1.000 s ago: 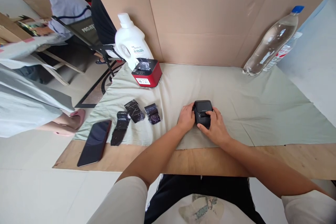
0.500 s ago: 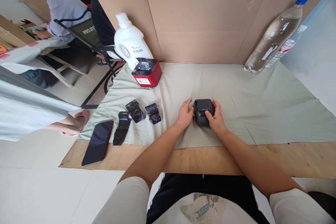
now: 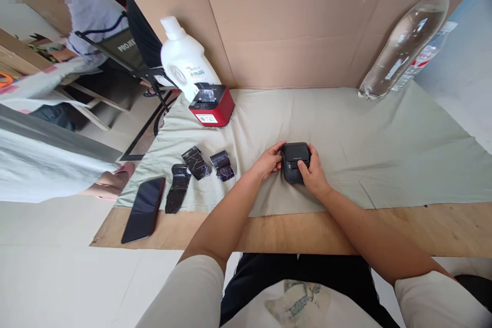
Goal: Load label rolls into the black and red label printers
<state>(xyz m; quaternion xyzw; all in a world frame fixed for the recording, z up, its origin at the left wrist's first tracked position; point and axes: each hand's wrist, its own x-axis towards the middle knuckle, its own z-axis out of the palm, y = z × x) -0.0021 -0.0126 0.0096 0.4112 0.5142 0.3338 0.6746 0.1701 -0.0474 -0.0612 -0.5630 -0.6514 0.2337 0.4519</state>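
Observation:
A small black label printer (image 3: 295,158) sits on the pale green cloth (image 3: 365,138) in the middle of the table. My left hand (image 3: 268,161) rests against its left side, fingertips on the case. My right hand (image 3: 313,173) wraps its right side, thumb lying over the front top. Left of my hands lie three curled black label strips (image 3: 198,169) on the cloth.
A red and black printer (image 3: 211,104) and a white detergent jug (image 3: 182,59) stand at the back left. A clear water bottle (image 3: 405,43) leans at the back right. A dark phone (image 3: 144,209) lies near the wooden table edge. Cardboard walls stand behind. Another person sits at the far left.
My left hand has turned so its fingertips touch the printer's side. The right hand has shifted slightly on the printer. The view has tilted a little.

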